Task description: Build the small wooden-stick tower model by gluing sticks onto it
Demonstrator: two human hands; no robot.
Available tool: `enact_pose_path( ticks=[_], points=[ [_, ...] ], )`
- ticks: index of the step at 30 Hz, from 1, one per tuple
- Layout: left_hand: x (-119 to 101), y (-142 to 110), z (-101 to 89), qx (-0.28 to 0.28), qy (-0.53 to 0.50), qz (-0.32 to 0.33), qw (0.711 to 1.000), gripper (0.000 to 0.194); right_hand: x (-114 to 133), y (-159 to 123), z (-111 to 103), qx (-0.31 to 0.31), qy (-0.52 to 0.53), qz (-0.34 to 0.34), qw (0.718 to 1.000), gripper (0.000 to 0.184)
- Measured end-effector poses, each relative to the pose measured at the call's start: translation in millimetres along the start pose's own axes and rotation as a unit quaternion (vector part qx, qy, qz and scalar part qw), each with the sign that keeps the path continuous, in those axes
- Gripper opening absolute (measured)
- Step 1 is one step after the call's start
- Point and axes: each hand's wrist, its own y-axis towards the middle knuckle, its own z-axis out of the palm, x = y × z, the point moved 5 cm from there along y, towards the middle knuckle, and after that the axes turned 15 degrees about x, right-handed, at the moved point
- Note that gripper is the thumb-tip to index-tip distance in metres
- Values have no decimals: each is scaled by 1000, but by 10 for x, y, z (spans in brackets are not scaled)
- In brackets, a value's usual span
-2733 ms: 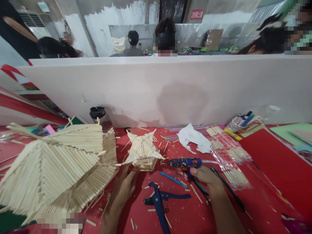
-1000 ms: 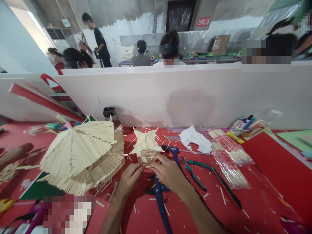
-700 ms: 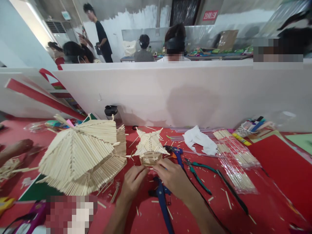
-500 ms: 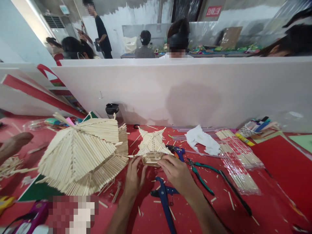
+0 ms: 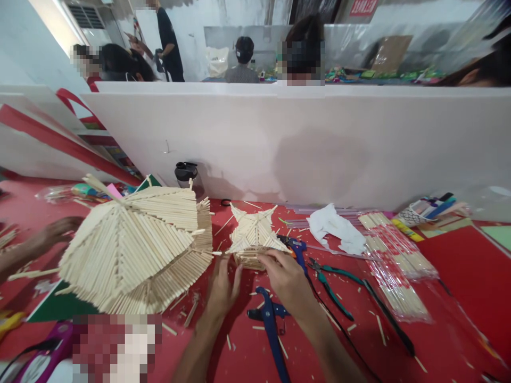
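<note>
A small roof model (image 5: 252, 229) made of pale wooden sticks stands on the red table, its star-like top ending in upturned corners. My left hand (image 5: 222, 282) is at its near left corner, thumb and fingers lightly around the edge. At the near right edge, my right hand (image 5: 284, 271) has its fingertips bent together on the sticks; the exact contact is hidden. Left of my hands rests a much larger stick roof (image 5: 131, 250) with layered, sloping panels. A blue cutter (image 5: 269, 324) lies between my forearms, and a blue glue gun (image 5: 296, 246) lies just behind my right hand.
Green-handled pliers (image 5: 331, 284), a crumpled white tissue (image 5: 335, 229) and plastic-wrapped stick bundles (image 5: 395, 266) lie to the right. Another person's hand (image 5: 59, 234) is beside the large roof. A white partition (image 5: 239, 138) stands across the back. Stick scraps litter the table.
My view has tilted slightly down. My hands remain at the small roof model, with the right fingers shifted slightly along its front edge. The other person's hand has moved right, towards the large roof.
</note>
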Motion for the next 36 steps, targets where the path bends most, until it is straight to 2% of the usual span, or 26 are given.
enact_pose_path(
  ticks=[15,22,30,36],
  points=[
    [37,-18,34,5,-40,-4,999,29,51,32,-9,-71,-28,19,997,25],
    [115,-40,78,22,-102,-61,993,30,28,54,-34,-108,-4,8,994,22],
    [75,32,59,-37,-144,-110,983,28,-124,-10,-168,-110,95,39,989,13],
    [20,119,72,-56,-166,-116,978,26,-218,-52,-140,-88,109,26,990,11]
  ],
)
